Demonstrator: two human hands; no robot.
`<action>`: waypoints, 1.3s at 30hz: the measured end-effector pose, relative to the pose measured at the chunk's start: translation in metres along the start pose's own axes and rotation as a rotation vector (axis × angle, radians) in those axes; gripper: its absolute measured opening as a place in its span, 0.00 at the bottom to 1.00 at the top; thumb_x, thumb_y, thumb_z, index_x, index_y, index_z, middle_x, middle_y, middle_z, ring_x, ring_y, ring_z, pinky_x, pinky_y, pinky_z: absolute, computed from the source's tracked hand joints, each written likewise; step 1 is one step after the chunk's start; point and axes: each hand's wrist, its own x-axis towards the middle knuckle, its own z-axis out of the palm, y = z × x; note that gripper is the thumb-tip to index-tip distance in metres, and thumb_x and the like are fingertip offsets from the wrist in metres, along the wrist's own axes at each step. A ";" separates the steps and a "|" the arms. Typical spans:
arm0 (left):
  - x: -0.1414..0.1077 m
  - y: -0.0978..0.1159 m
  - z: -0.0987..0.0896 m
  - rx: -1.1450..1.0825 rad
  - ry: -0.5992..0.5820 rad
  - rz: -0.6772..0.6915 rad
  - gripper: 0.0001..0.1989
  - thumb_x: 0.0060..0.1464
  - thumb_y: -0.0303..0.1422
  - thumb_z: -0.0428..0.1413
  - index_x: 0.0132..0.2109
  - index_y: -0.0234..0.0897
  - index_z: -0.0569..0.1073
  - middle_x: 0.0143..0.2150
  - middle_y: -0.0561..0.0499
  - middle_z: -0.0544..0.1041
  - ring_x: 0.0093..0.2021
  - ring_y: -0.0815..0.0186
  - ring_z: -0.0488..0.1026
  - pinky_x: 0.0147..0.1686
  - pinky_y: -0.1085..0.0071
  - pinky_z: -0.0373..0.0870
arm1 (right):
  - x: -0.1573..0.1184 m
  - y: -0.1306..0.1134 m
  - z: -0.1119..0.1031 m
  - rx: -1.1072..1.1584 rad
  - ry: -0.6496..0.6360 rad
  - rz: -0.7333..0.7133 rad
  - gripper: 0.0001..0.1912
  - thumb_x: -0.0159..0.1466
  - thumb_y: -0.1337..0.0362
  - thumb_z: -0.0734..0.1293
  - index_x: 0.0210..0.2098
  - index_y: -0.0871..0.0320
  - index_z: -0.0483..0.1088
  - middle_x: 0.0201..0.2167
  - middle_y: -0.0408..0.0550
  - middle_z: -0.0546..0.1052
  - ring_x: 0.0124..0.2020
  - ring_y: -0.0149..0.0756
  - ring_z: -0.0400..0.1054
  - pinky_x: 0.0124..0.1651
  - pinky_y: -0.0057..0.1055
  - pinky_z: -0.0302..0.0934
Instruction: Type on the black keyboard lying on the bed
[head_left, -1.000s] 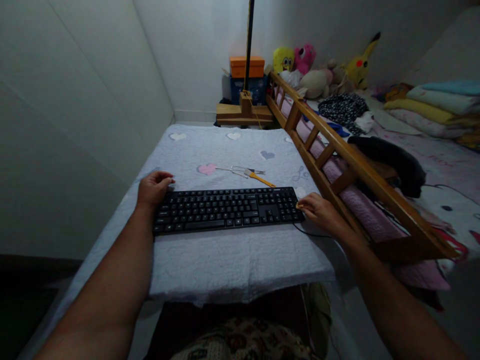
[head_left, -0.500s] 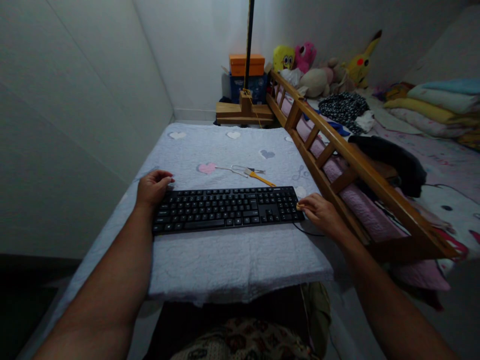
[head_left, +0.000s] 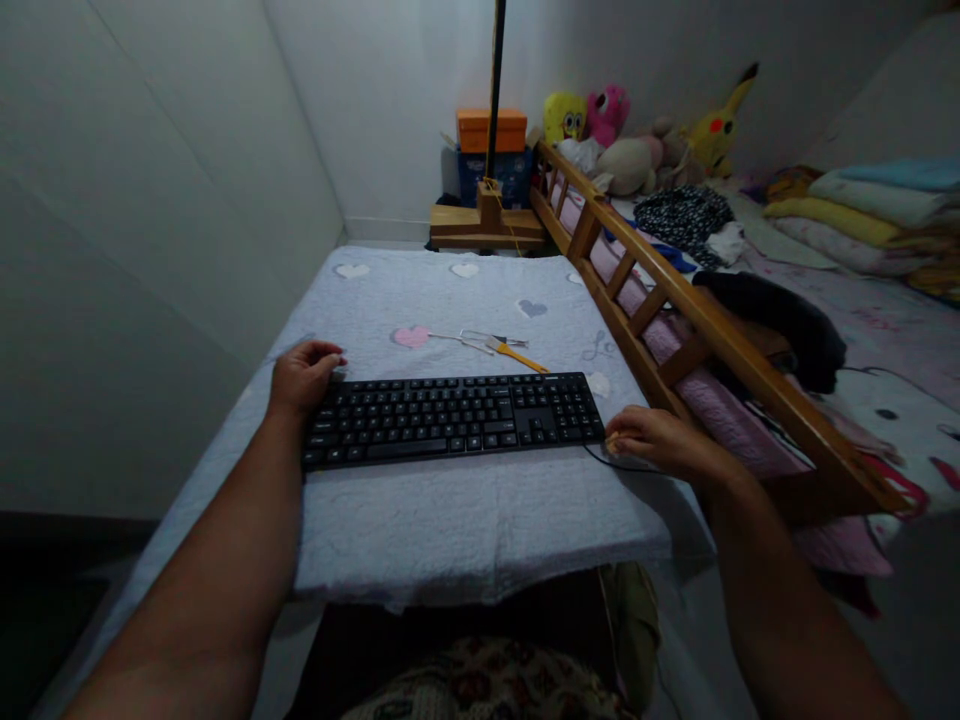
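A black computer keyboard lies flat across the cloth-covered table. My left hand is at its left end, fingers curled together by the back left corner; the wrist hides part of that edge. Just off the right end, my right hand pinches a small tan wad, mostly covered by the fingers, so its material is unclear. The wad is low by the keyboard's front right corner, near the black cable. Behind the keyboard lie a brush with a yellow handle and metal tweezers.
A pale blue cloth with hearts covers the table. Along the right runs a wooden bed rail, close to my right forearm. A wooden stand with a dark pole and an orange box are beyond the far edge.
My right hand has moved from the keys at the keyboard's right end outward and toward me, carrying the tan wad off the keyboard. My left hand and the keyboard look unmoved.
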 end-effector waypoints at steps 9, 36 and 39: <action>-0.005 0.010 0.002 -0.012 0.012 -0.038 0.09 0.44 0.32 0.61 0.36 0.35 0.76 0.31 0.51 0.78 0.30 0.68 0.71 0.34 0.70 0.70 | 0.038 -0.008 -0.003 -0.016 0.214 0.003 0.06 0.61 0.65 0.69 0.37 0.54 0.78 0.38 0.48 0.82 0.41 0.40 0.77 0.45 0.33 0.69; -0.005 0.011 0.003 0.002 0.024 -0.012 0.13 0.40 0.37 0.61 0.35 0.35 0.76 0.29 0.53 0.77 0.29 0.69 0.71 0.33 0.73 0.69 | 0.039 0.010 0.008 0.005 0.253 -0.021 0.06 0.63 0.63 0.67 0.36 0.54 0.78 0.38 0.50 0.80 0.40 0.40 0.76 0.45 0.33 0.67; -0.005 0.010 0.004 0.004 0.029 -0.019 0.14 0.40 0.37 0.62 0.36 0.35 0.76 0.29 0.53 0.78 0.29 0.69 0.71 0.33 0.73 0.69 | 0.026 0.007 0.008 0.008 0.195 -0.017 0.06 0.62 0.63 0.67 0.36 0.55 0.77 0.37 0.49 0.80 0.39 0.40 0.75 0.44 0.33 0.67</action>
